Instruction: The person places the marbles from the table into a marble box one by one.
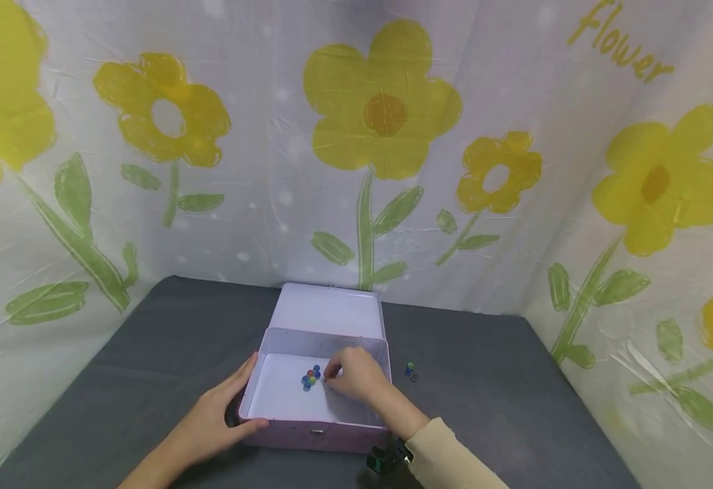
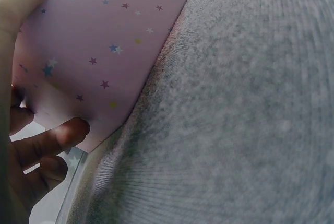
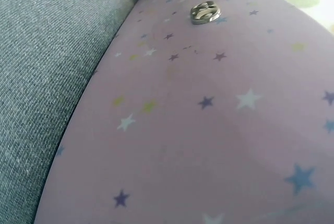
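Observation:
A pink metal box [image 1: 316, 435] with a white inside stands with its lid [image 1: 332, 309] folded back. Its outside carries small coloured stars. My left hand [image 1: 210, 414] holds the front left corner, thumb at the front rim and fingers along the left wall. Inside the box, my right hand [image 1: 356, 375] is bent down, with thumb and finger pinched together near the floor. A tiny reddish marble seems to be between those fingertips, mostly hidden. Just left of them lies a cluster of small blue, red and green glass marbles [image 1: 307, 382]. The right hand is outside the right wrist view.
On the dark grey tablecloth [image 1: 472, 394], right of the box, lie a few more small marbles [image 1: 409, 371]. A black device [image 1: 384, 460] sits at the right wrist, near the box's front right corner. A metal clasp [image 3: 205, 12] projects from the box front. Flower-printed curtains [image 1: 259, 224] surround the table.

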The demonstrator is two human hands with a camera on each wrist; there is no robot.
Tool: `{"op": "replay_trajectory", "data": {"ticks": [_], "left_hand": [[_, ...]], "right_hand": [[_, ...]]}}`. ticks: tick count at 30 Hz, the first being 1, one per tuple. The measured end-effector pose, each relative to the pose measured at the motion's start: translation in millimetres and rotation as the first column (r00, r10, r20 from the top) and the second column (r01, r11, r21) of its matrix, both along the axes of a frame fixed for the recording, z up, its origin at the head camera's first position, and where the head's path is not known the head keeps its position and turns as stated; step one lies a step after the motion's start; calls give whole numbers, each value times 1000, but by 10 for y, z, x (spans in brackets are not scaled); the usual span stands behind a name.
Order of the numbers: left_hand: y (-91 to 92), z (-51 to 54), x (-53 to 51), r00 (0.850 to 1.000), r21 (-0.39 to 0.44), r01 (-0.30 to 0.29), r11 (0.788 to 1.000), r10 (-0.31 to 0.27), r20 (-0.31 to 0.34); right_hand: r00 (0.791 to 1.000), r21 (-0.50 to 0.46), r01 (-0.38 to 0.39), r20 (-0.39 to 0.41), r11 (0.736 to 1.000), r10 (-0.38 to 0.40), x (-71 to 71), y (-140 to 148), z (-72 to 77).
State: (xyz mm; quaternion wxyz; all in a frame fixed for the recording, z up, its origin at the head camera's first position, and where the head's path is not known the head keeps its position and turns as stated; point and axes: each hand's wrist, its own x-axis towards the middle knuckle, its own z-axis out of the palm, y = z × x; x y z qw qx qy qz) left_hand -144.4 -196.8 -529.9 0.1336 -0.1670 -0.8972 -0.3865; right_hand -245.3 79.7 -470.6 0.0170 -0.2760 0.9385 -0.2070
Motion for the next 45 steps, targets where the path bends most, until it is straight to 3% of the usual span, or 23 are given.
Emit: {"op": "replay_trajectory", "data": {"ticks": [8, 15, 18, 21, 24, 27, 34, 41, 45], "left_hand": [[-18, -24, -24, 1000, 13, -14, 1000, 14, 22], [-25, -60, -70, 1000, 13, -21, 1000, 21, 17], [-19, -76, -68, 1000, 12, -20, 1000, 20, 4], [-12, -87, -68, 1000, 10, -18, 1000, 18, -13], [-11, -85, -70, 1000, 14, -11, 1000, 11, -16], [-12, -72, -68, 1000, 24, -6, 1000, 6, -13], [-1, -33, -49, 1000, 4, -7, 1000, 7, -17], [0, -7, -43, 1000, -2, -4, 1000, 4, -16], [-1, -25, -51, 1000, -6, -8, 1000, 8, -20]], "right_hand": [[1000, -9, 21, 4, 1000, -21, -30, -31, 2], [999, -122, 28, -15, 992, -30, -107, -7, 39], [999, -235, 22, -29, 972, -29, -112, 32, 89], [998, -356, 13, -48, 934, -33, -93, 123, 134], [993, -415, 26, -92, 909, -71, -76, 259, 158], [984, -464, 74, -111, 883, -140, -84, 425, 157], [955, -543, 216, -54, 811, -291, -143, 880, 124], [905, -517, 337, -54, 787, -423, -180, 1258, 103], [890, -502, 363, -61, 785, -451, -187, 1414, 35]]}}
